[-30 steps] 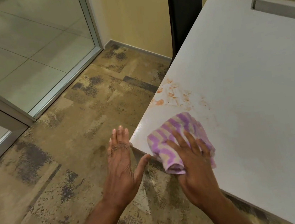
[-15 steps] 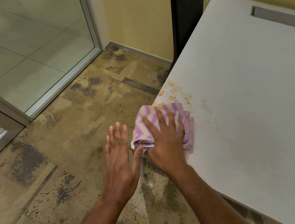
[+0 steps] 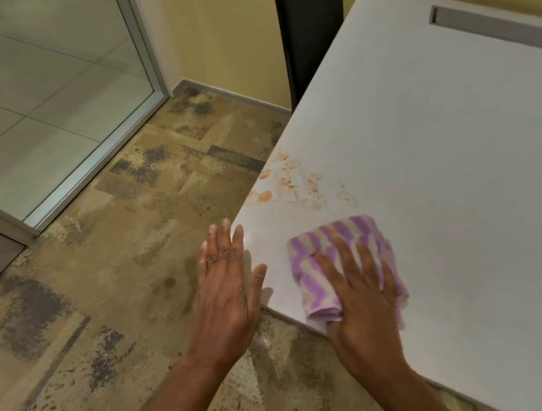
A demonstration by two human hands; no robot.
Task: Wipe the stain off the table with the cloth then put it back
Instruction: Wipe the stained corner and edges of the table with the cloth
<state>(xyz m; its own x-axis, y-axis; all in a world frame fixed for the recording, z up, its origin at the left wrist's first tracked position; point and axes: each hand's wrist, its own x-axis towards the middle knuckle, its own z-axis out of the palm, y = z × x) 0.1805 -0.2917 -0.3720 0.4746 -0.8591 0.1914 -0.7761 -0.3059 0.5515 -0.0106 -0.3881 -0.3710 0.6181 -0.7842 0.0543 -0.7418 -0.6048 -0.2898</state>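
- Yellow walls meet a mottled brown carpet floor [image 3: 109, 293], with a glass door [image 3: 38, 97] in a pale metal frame at the upper left and a dark upright panel [image 3: 310, 23] standing against the wall behind the table corner.
- White tabletop [image 3: 445, 166] fills the right side of the view; its near-left corner points toward the person, and a long grey slot [image 3: 497, 28] is set into its far edge.
- Left hand [image 3: 228, 289] hovers flat and spread, fingers together and thumb out, just off the tabletop's left edge; its grip is released and holds nothing. Rings show on the fingers.
- Right hand [image 3: 357, 283] presses palm-down on the cloth, fingers spread flat over it; the grip is a flat press more than a clench, pinning the cloth to the tabletop.
- Cloth [image 3: 332, 242], purple and cream in zigzag stripes, is bunched into a pad near the tabletop's front-left corner, just short of the stain.
- Stain [image 3: 290, 182] is a scatter of orange smears along the left edge, beyond the cloth and apart from it; it looks partly thinned but plainly not gone.
- To wipe well, my judgement is that the right hand should push the pad forward over every smear with firm, even pressure, reach the faint marks at the right, and draw the residue inward so that nothing is swept off the edge.
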